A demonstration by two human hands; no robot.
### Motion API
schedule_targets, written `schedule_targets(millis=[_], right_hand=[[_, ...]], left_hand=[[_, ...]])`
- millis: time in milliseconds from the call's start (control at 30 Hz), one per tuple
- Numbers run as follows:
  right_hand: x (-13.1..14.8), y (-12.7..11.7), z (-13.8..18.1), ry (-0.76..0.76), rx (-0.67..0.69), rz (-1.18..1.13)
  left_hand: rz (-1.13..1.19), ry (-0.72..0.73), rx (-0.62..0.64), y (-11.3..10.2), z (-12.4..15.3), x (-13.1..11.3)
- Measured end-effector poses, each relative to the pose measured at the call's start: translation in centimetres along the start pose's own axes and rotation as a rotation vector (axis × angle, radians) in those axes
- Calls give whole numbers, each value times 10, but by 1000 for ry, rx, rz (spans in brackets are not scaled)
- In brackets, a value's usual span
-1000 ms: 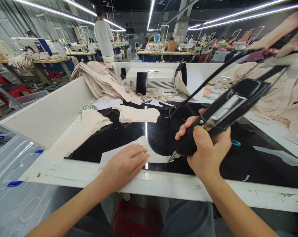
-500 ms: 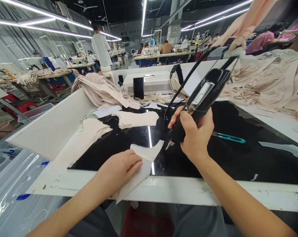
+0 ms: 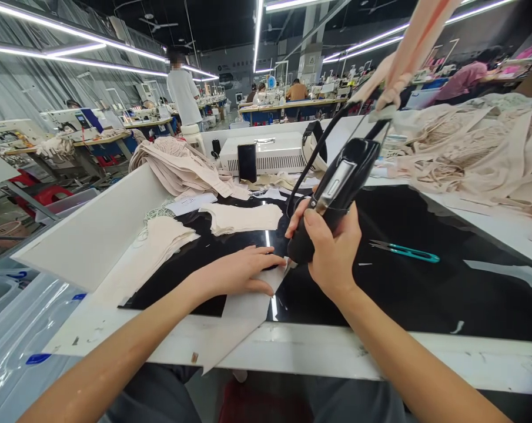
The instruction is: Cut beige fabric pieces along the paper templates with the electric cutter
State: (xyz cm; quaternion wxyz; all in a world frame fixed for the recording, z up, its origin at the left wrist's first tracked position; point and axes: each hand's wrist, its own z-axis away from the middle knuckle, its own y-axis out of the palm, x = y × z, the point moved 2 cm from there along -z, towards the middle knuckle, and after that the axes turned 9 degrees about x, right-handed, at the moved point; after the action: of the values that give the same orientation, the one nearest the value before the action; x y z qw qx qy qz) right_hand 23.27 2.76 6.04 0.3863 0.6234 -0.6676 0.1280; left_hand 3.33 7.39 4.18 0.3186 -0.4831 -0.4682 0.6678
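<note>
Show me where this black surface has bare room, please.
The black surface has one bare patch nearer than the teal snips, between the right forearm and a small white scrap; another lies beyond the snips, toward the fabric heap. The left side is crowded: left hand, cloth piece, fabric stacks.

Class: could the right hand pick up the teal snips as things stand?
Probably not: the right hand grips the black tool. The snips lie nearby on the black surface with nothing on top, so only that grip seems in the way.
</note>
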Motion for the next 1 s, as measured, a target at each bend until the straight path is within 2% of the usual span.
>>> schedule_targets(millis=[267, 633, 800, 1000], right_hand=[[1, 3, 4, 34, 1, -35], [1, 1, 9, 27, 44, 25], [7, 2, 16, 47, 40, -19], [8, 4, 21, 64, 33, -9]], left_hand=[[16, -64, 113, -1, -5, -3], [31, -67, 100, -1, -5, -7], [51, -62, 93, 0, -9, -7], [96, -97, 139, -3, -12, -10]])
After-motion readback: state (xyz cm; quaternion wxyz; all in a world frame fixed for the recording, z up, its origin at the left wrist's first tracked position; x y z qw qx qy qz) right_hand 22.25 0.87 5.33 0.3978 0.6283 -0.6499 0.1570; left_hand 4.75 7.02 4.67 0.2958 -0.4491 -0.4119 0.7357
